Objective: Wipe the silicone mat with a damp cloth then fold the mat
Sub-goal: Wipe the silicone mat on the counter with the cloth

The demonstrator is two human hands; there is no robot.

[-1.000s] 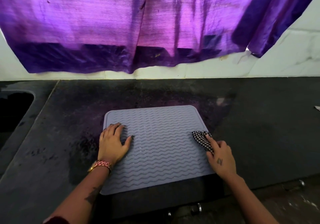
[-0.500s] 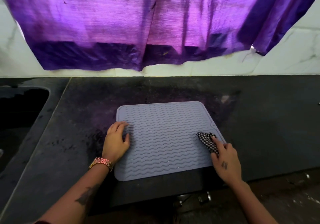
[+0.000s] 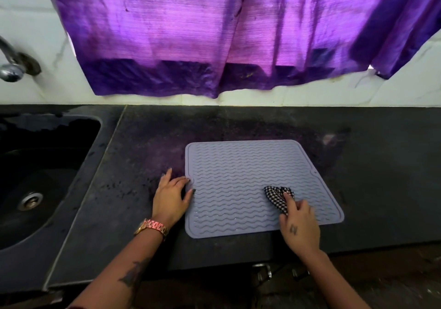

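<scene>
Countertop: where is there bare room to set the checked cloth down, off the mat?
Bare dark countertop lies right of the silicone mat, and a strip runs behind it up to the white wall. Between the sink and the mat's left edge there is room, though the left hand rests there. The mat's near right is taken by the right hand holding the checked cloth.

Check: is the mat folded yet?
No, the grey silicone mat lies fully flat on the dark countertop while the right hand presses the checkered cloth onto it.

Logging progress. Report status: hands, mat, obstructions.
Left hand open, steadying mat edge. Right hand grips checked cloth on mat. Mat flat, unfolded. Nothing obstructing.
</scene>
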